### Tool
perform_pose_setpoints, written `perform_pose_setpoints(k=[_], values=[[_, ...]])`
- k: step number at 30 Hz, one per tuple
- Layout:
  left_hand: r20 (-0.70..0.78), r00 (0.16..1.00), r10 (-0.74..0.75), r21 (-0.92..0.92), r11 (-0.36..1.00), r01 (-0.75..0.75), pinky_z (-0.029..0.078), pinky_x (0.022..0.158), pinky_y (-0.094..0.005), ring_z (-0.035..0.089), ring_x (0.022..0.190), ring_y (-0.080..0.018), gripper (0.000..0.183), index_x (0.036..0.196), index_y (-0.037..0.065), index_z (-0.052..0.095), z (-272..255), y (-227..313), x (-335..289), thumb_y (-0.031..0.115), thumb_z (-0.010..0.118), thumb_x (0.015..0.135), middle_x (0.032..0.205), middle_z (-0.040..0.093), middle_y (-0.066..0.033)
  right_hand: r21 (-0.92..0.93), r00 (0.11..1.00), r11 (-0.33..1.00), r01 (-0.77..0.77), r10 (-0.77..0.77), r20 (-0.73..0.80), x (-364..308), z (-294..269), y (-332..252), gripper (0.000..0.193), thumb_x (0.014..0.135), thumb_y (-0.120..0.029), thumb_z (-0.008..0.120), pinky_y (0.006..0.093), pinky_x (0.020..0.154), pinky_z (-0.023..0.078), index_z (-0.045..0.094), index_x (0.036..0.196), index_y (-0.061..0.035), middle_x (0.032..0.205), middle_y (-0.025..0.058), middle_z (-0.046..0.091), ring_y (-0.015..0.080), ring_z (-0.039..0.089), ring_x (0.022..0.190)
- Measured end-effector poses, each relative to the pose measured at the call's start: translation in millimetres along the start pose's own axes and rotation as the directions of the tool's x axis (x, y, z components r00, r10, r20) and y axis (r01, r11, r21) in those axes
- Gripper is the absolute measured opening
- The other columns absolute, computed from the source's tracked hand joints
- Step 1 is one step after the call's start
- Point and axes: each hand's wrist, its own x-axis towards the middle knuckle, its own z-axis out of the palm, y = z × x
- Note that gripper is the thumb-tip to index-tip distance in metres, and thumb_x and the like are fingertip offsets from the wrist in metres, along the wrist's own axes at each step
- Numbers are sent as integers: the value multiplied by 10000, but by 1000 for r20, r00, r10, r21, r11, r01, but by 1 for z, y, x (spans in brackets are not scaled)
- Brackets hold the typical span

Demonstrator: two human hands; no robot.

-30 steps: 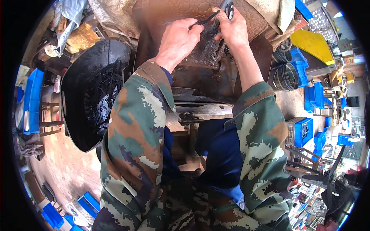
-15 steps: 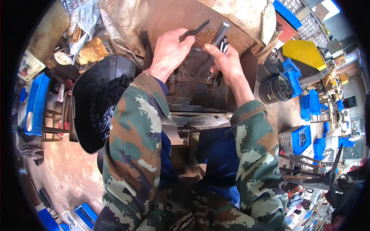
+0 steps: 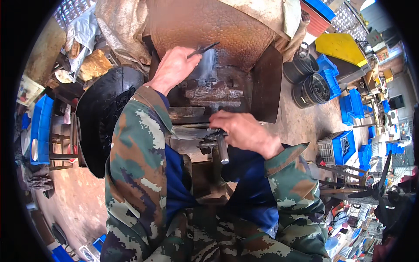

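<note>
My left hand is closed on a thin dark strip-like piece, which points up to the right over an open metal box. Beneath the piece, a pale streak rises from a wet, grimy block inside the box. My right hand is lower, just in front of the box's near edge. Its fingers curl round a metal rod-shaped tool whose bright end points down towards my lap. The hand hides most of the tool's upper part. Close beside it is a dark metal fitting.
On my left stands a large black tub holding dark thin pieces. A brown textured sheet hangs behind the box. To the right are black buckets, a yellow panel and a blue crate. A fan stands at far right.
My right hand has come down and towards me with the rod-shaped tool, whose bright end pointed up before. My left hand still holds the dark piece. The pale streak now shows clearly.
</note>
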Motion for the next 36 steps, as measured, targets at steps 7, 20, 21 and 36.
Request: perform_pose_setpoints(k=[7, 20, 21, 36], values=[[201, 980, -6, 150, 988, -25, 470, 675, -397, 582, 683, -263, 248, 976, 12, 706, 18, -24, 0, 237, 646, 892, 717, 620, -168, 434, 975, 876, -211, 222, 27, 9, -44, 2, 274, 760, -50, 674, 362, 674, 535, 663, 1034, -33, 860, 103, 642, 217, 641, 762], [166, 975, 146, 11, 989, -150, 450, 630, -264, 543, 653, -97, 207, 992, 12, 704, 33, -54, 19, 166, 581, 930, 771, 679, -28, 932, 667, 338, -128, 725, -172, 51, -46, 40, 146, 935, -101, 606, 263, 427, 478, 628, 1033, 4, 926, 110, 676, 98, 520, 559], [120, 985, 125, -99, 989, -113, 428, 604, -243, 517, 634, -77, 211, 976, 19, 706, 29, -54, 18, 177, 570, 945, 764, 674, -11, 953, 663, 289, -88, 732, -161, 58, -41, 37, 142, 939, -104, 604, 266, 427, 481, 626, 1028, 5, 935, 108, 672, 100, 506, 549], [216, 975, -52, -562, 810, 167, 353, 553, -251, 406, 612, -55, 285, 1003, 54, 683, 27, 2, -1, 287, 523, 970, 781, 680, 11, 918, 589, 387, 92, 721, -363, 69, -34, 35, 132, 945, -98, 632, 256, 422, 433, 620, 1030, 3, 832, 57, 638, 93, 499, 493]])
